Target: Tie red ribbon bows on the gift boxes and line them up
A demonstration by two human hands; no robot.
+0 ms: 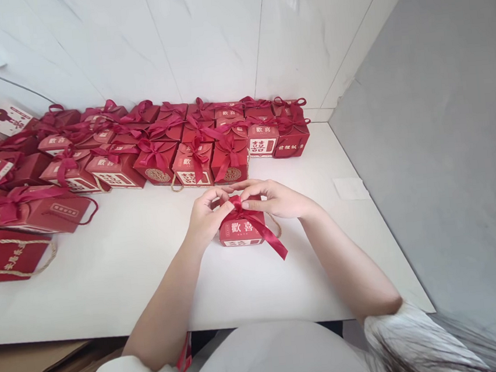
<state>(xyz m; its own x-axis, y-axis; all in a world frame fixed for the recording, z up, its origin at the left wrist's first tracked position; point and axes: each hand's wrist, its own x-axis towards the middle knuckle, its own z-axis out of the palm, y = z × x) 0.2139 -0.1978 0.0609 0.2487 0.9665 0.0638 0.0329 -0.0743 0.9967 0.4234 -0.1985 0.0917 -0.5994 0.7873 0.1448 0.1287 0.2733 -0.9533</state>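
Our left grip (pixel 205 218) and right grip (pixel 279 197) pinch the ribbon (pixel 264 231) between them, neither nearer; its long tail slants beneath the right, past the box (pixel 240 229).

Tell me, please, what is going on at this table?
A person's left hand and right hand hold the red ribbon at a bow on top of a small red box, which rests on the white table. One ribbon tail trails over the box's front. Farther back and to the left, many other red boxes are grouped close together.
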